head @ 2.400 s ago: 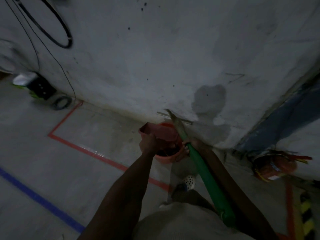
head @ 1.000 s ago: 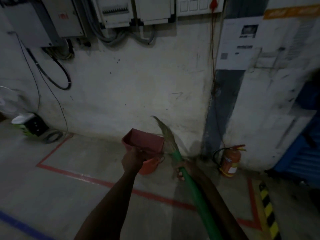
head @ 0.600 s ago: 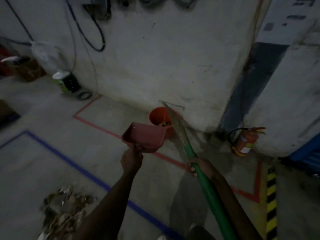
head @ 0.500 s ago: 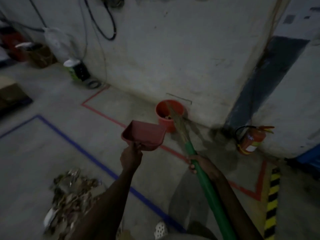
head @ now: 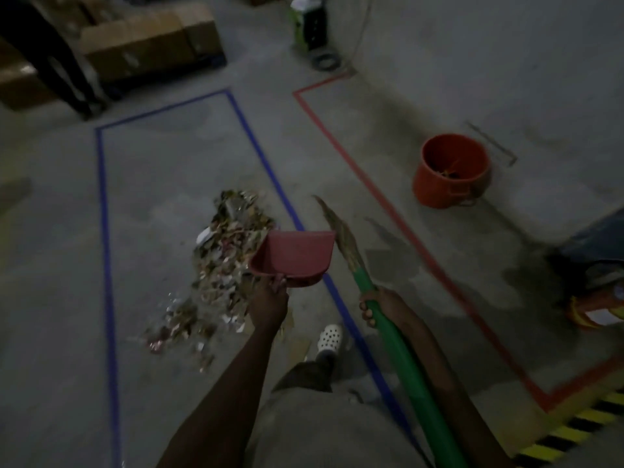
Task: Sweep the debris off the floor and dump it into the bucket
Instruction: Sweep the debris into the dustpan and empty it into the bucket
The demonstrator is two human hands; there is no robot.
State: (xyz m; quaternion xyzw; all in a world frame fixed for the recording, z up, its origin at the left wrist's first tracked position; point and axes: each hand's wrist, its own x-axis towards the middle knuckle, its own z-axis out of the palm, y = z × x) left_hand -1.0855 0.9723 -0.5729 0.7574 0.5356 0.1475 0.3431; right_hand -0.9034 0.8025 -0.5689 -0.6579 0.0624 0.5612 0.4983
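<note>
A heap of paper and leaf debris (head: pixel 219 265) lies on the grey floor inside the blue tape rectangle. My left hand (head: pixel 268 304) grips the handle of a red dustpan (head: pixel 293 253), held in the air over the heap's right edge. My right hand (head: pixel 380 304) is closed around the green handle of a broom (head: pixel 398 342); its straw head (head: pixel 341 231) points up and away, just right of the dustpan. The orange bucket (head: pixel 450 170) stands by the wall at the right, with some debris inside.
Blue tape (head: pixel 101 231) and red tape (head: pixel 388 204) mark the floor. Cardboard boxes (head: pixel 145 38) sit at the back left. A green and black device (head: pixel 309 25) stands by the wall. A fire extinguisher (head: pixel 594 302) lies at the right edge. My foot in a white shoe (head: pixel 329 337) is below the dustpan.
The view has swung left and down from the bucket by the wall to the debris heap. The dustpan and broom have come away from the bucket and now hang beside the heap.
</note>
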